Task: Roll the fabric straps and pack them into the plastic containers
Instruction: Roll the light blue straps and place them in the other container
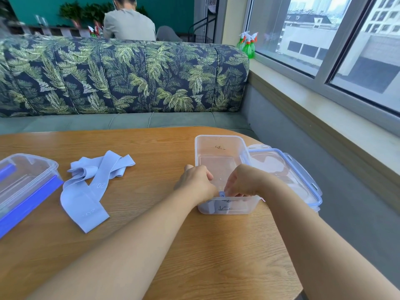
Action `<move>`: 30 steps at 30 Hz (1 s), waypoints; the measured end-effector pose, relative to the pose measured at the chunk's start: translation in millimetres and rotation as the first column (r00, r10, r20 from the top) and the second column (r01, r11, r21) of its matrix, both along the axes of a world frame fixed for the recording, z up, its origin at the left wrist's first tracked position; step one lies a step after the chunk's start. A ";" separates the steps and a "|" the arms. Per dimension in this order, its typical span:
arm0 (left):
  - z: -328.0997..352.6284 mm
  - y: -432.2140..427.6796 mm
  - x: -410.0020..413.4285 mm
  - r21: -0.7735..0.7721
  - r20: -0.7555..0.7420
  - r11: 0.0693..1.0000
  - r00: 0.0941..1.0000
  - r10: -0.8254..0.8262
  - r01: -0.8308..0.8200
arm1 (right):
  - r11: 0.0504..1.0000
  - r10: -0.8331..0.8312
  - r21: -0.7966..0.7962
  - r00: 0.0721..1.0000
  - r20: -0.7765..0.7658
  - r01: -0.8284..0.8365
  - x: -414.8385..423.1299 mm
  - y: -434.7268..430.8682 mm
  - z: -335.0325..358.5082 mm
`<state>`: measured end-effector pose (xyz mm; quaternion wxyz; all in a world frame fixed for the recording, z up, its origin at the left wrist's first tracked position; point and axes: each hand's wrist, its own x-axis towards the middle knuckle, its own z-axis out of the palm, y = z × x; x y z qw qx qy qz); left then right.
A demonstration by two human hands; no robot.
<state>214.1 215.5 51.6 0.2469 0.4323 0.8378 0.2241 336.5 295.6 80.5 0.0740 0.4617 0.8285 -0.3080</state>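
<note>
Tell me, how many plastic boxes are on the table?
2. The open box sits right of middle. The second box, trimmed blue, is at the table's left edge, partly cut off. Beside the open box lies only a lid.

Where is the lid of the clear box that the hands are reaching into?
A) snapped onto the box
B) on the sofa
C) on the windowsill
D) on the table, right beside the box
D: the blue-edged lid lies flat on the table, just right of the open box.

The person's left hand [195, 182] and right hand [244, 180] are bare; both forearms [129, 245] show uncovered to the frame's bottom edge.
</note>
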 end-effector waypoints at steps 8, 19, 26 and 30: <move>2.3 0.8 0.1 -0.005 0.056 0.999 0.998 0.033 -0.033 | 0.997 -0.026 -0.069 1.000 -0.013 0.025 0.6 1.3 3.7; 13.8 2.3 -0.2 0.054 0.090 0.998 0.996 0.022 -0.027 | 0.998 -0.037 -0.057 0.999 -0.005 0.037 -2.0 6.4 3.1; 11.2 1.2 -2.0 0.057 0.069 0.998 0.997 0.020 -0.023 | 0.995 -0.062 -0.076 0.998 0.000 0.062 -1.9 8.2 0.9; 7.5 0.9 -2.8 0.050 0.065 0.998 0.998 0.021 -0.024 | 0.991 -0.075 -0.110 0.997 0.001 0.075 -3.8 9.2 -0.8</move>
